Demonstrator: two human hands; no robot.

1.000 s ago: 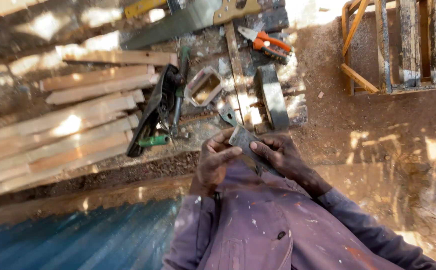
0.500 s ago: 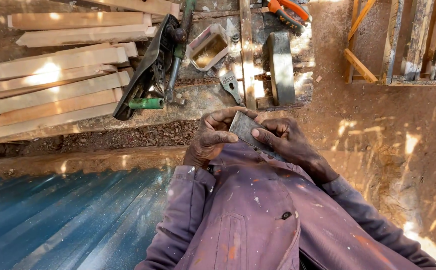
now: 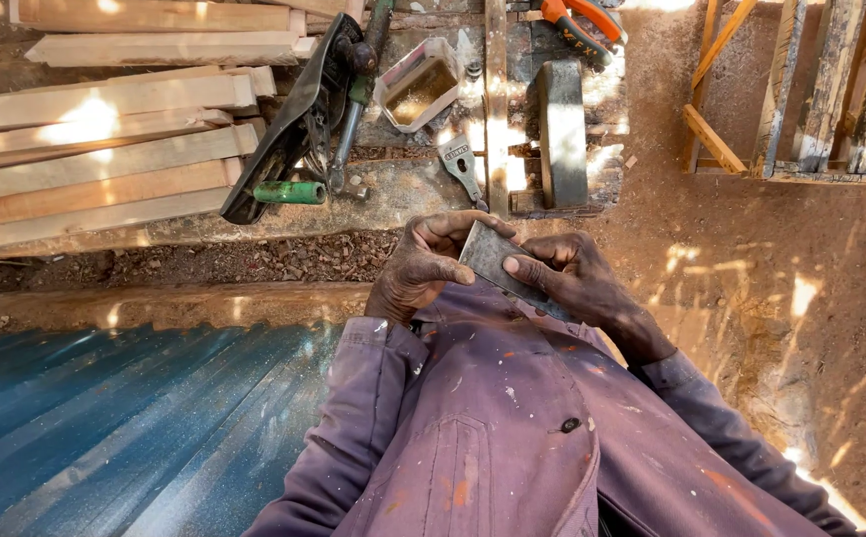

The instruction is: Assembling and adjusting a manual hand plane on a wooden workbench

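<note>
Both hands have drawn a little nearer the chest than a second ago, and the view has tipped down so more of the blue corrugated sheet (image 3: pixel 105 418) fills the lower left; the flat metal blade (image 3: pixel 498 261) has stayed between them throughout.

Now the left hand (image 3: pixel 423 268) curls around the blade's near-left edge, thumb lying across its face, while the right hand (image 3: pixel 577 283) pinches the opposite side with fingertips on top. Each grip is closed on the blade, which sits tilted, just above the purple work shirt (image 3: pixel 513 438).

Beyond the grip, on the rough tabletop (image 3: pixel 403 194), lie a small metal wedge-shaped piece (image 3: pixel 461 164), a dark block (image 3: pixel 562 129) and a shallow tray (image 3: pixel 418 88). Further left of the grip rest a black plane body (image 3: pixel 294 129) with a green handle (image 3: pixel 289 192) beside it, then stacked timber strips (image 3: pixel 105 149). Orange-handled pliers (image 3: pixel 582 20) lie at the far edge.

Judging by the pose, the blade is being inspected or wiped along its edge. Any following move would call for keeping fingers clear of the sharpened end and a firm two-sided hold.
</note>
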